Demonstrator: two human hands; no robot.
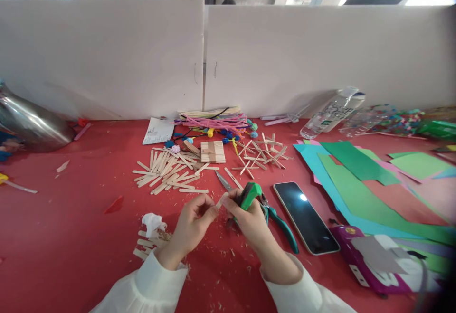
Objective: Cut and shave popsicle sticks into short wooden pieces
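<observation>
Between the fingertips of both hands is a short wooden craft stick (221, 201). My left hand (194, 222) pinches its near end, fingers closed. My right hand (251, 220) has thumb and finger at the other end, while its palm is wrapped round a green-handled craft knife (251, 195); the blade is mostly hidden by the hand. Just right of that hand lie pliers with teal handles (285, 230), partly covered. A pointed metal blade (223, 180) lies beyond the fingers. Wood shavings are scattered on the red table (89, 237) under the hands.
Loose craft sticks (167, 168) and crossed-stick shapes (261, 154) lie ahead, before pipe cleaners (217, 122). To the right are a phone (306, 218), coloured paper (359, 184), a purple device (370, 260) and a plastic bottle (329, 113). White panels (103, 56) wall the back; crumpled tissue (153, 224) lies left.
</observation>
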